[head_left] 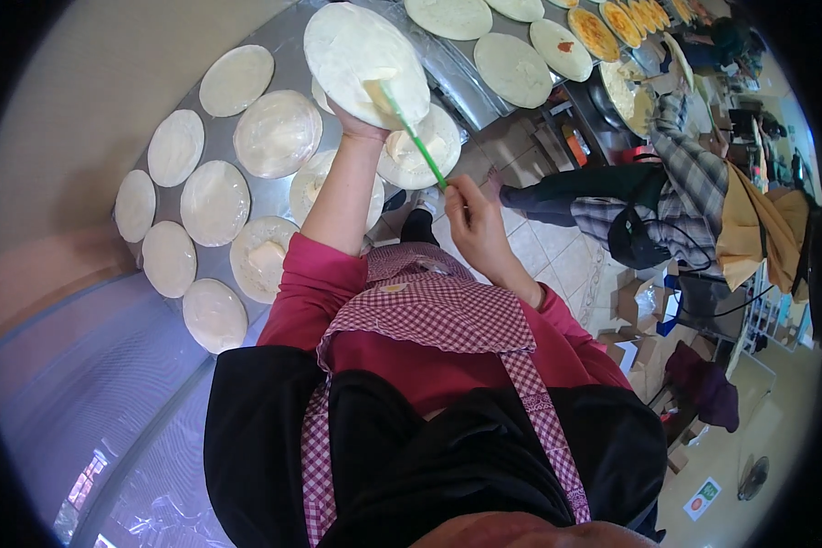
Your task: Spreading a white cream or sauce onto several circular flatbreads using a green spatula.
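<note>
My left hand holds up a large flat dough round from beneath, above the metal table; most of its fingers are hidden under the dough. My right hand is closed around the green handle of a pastry brush. The brush's tan head rests on the raised round, beside a pale creamy smear. Below it lies another dough round with a pale lump on it. To the left, a dough round also bears a pale lump, among several smoother rounds.
More rounds lie on the far table, some with orange topping. At the right a person in a plaid shirt works by a large pan. Cardboard boxes stand on the tiled floor.
</note>
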Demonstrator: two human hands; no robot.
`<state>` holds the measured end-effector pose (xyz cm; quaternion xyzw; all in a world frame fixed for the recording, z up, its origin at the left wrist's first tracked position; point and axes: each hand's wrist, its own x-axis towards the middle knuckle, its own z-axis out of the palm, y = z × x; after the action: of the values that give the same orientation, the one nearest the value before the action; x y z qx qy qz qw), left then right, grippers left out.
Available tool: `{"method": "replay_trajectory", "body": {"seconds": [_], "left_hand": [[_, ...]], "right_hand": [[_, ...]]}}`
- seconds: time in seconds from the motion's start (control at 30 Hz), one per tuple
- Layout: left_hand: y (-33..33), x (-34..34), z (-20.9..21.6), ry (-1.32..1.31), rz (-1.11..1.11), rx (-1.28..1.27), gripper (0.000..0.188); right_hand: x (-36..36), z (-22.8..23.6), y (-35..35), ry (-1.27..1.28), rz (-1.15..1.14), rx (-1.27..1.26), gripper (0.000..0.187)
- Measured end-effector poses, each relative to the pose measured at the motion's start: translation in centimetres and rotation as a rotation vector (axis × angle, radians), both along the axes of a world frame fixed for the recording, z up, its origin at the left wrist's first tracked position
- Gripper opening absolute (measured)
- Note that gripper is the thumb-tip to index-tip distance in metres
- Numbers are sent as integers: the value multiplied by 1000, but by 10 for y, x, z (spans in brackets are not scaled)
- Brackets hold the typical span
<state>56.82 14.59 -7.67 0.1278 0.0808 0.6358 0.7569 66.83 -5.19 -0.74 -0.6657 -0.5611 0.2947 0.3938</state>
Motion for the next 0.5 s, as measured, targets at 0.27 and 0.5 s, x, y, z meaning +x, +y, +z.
{"method": "replay_trajectory", "body": {"seconds": [0.27, 0.5], "left_hand": [[-16, -3, -15, -60, -42, -33, 64], [-20, 8, -14, -68, -27, 18, 76]], "right_hand": [[-6, 17, 2, 29, 141, 19, 10], [-8, 15, 5, -105, 70, -31, 9]]}}
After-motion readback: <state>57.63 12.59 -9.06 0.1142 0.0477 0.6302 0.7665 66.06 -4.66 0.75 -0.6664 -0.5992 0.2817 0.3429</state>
